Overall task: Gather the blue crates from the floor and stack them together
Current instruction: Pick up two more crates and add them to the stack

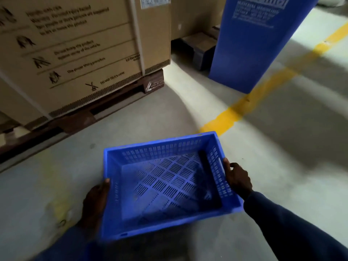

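The left hand [96, 200] grips the left side wall of the blue crate [163, 185]. Its thumb hooks over the rim and the other fingers are hidden under the wall, so they look closed on the crate. The right hand [237, 178] grips the right side wall the same way. Its thumb lies on the rim and its fingers curl down the outside.

The crate sits between the two hands, low in the middle of the view. It looks lifted off the floor [188, 113], but the picture is too blurry to be sure. It is empty, with its open top facing up. Its long side runs from about 8 o'clock to 2 o'clock, hand to hand. Both hands touch it, so neither is nearer.

No other small blue crate shows here, so I cannot tell where the stack is. A tall blue bin [258, 40] stands at about 1 o'clock, well apart. A big cardboard box [75, 49] on a wooden pallet [79, 119] stands at about 10 o'clock. A yellow line [244, 108] starts just past the crate's far right corner and runs toward 2 o'clock.

I think the next move is to carry the crate to the others, keeping it level.
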### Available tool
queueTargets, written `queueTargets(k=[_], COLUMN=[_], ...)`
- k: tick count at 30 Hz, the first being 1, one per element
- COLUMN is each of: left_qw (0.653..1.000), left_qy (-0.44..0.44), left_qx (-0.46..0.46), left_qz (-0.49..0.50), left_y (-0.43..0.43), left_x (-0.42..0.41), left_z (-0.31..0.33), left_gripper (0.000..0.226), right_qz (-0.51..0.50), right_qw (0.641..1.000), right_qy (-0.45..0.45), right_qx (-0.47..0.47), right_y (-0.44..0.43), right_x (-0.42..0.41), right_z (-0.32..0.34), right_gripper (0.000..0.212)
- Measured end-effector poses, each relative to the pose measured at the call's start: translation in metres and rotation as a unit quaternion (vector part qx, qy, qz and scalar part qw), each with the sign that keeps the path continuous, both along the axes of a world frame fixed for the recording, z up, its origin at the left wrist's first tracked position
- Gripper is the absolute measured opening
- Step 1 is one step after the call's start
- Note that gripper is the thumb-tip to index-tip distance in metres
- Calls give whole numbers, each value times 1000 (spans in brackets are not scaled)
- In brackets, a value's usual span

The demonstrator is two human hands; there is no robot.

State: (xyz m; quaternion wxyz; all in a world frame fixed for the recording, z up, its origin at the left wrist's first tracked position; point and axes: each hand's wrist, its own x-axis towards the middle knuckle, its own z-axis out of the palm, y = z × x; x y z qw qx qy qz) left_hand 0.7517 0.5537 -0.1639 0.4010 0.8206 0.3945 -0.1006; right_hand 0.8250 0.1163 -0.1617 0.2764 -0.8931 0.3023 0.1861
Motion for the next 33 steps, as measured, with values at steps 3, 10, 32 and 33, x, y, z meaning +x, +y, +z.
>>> queueTargets(k=[3, 10, 32, 33], left_qw=[1000, 998, 990, 990], left_qy=[-9, -4, -124, -129], left_qx=[11, 67, 35, 32], left_qz=[-1, -15, -49, -54], left_y=[7, 9, -13, -17], left_x=[21, 27, -41, -50], left_z=[-38, -18, 439, 456], left_gripper=[70, 80, 89, 91], right_qz=[-3, -62, -85, -90], right_qw=[1000, 997, 995, 994], right_qy=[-1, -4, -61, -68], right_qx=[2, -34, -5, -6], right_y=[2, 8, -35, -37], right_x=[18, 12, -136, -150], right_z=[-38, 0, 450, 464], right_gripper=[88, 76, 92, 92])
